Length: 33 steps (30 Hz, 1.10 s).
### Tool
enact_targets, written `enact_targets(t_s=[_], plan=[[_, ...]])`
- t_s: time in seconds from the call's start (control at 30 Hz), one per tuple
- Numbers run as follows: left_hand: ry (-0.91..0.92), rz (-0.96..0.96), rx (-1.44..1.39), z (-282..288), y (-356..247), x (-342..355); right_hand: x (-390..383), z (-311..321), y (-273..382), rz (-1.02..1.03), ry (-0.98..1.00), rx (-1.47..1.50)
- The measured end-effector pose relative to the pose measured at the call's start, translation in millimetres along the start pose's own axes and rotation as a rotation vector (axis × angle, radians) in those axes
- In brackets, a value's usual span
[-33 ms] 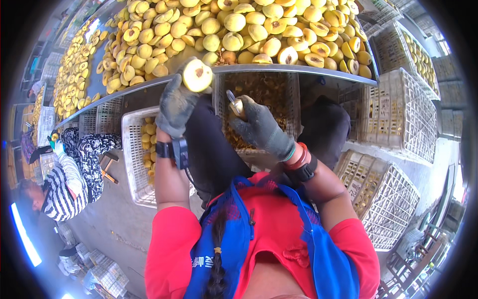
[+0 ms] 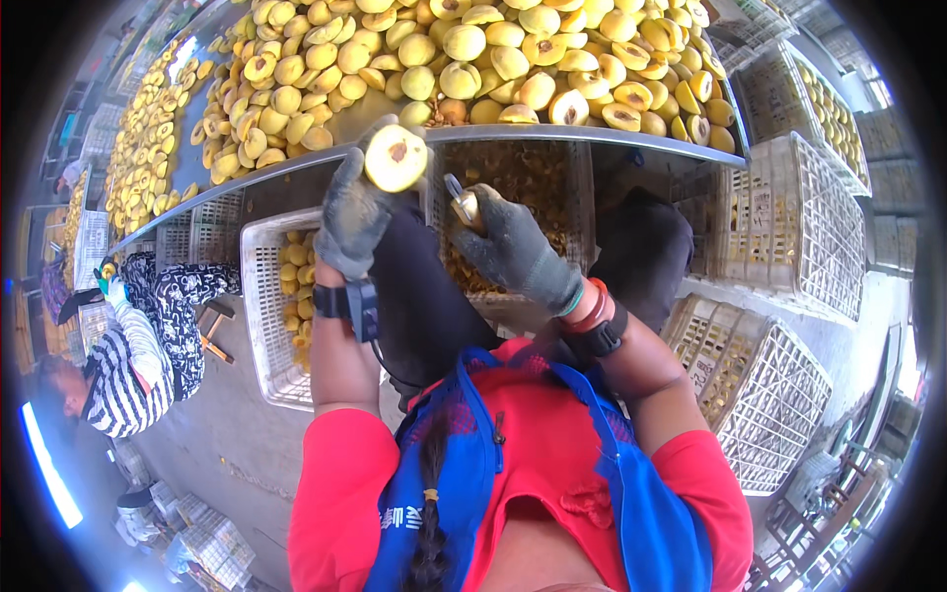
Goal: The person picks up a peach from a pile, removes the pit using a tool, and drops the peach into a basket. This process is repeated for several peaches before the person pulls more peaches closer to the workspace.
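Note:
My left hand (image 2: 352,222), in a grey work glove, is closed on a yellow peach half (image 2: 387,170). Its cut face is turned up, with a brown pit area in the middle. A little to the right, my gloved right hand (image 2: 518,247) grips a small pitting tool (image 2: 465,204) with a pale handle and a curved metal tip. The tip points up toward the peach half without touching it. Beyond both hands, a heap of peach halves (image 2: 464,79) lies on the metal table (image 2: 360,116).
Below the table edge, between my knees, a crate (image 2: 580,212) holds brown scraps. A white crate (image 2: 258,326) of peach halves stands left of my legs. Stacked crates (image 2: 789,227) rise on the right. A co-worker in a striped top (image 2: 118,380) sits far left.
My left hand and the peach half have shifted slightly right and toward me. My right hand has moved very slightly left with the tool.

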<state>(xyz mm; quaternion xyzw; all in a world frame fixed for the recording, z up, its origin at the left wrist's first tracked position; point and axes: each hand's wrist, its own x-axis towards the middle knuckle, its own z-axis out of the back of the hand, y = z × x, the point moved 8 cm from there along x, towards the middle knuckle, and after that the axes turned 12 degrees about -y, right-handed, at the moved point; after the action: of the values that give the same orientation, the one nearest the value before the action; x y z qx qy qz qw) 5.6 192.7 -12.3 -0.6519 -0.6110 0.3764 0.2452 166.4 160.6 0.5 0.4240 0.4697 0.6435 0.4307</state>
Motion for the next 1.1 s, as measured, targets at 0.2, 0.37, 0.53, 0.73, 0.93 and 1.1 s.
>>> enact_targets(t_s=[0.2,0.37,0.53,0.73,0.93,1.1], plan=[[0.034,-0.075,-0.059,-23.2,21.6,-33.1,-8.9,4.6,21.7,0.171,-0.091,-0.094],[-0.026,-0.342,0.346,-41.1,14.8,-48.2,-19.7,4.5,15.1,0.141,-0.08,-0.116],[-0.039,-0.434,0.379,-50.8,8.6,-58.7,-25.9,7.5,20.8,0.124,-0.118,-0.072],[-0.074,-0.553,0.46,-57.3,6.2,-67.4,-28.3,6.8,25.5,0.149,-0.104,-0.059],[-0.191,-0.722,0.678,-67.5,-4.9,-77.6,-26.0,-1.0,22.7,0.127,-0.05,-0.137],[-0.228,-0.695,0.564,-57.0,2.2,-69.4,-30.6,-9.0,15.1,0.073,-0.037,0.028]])
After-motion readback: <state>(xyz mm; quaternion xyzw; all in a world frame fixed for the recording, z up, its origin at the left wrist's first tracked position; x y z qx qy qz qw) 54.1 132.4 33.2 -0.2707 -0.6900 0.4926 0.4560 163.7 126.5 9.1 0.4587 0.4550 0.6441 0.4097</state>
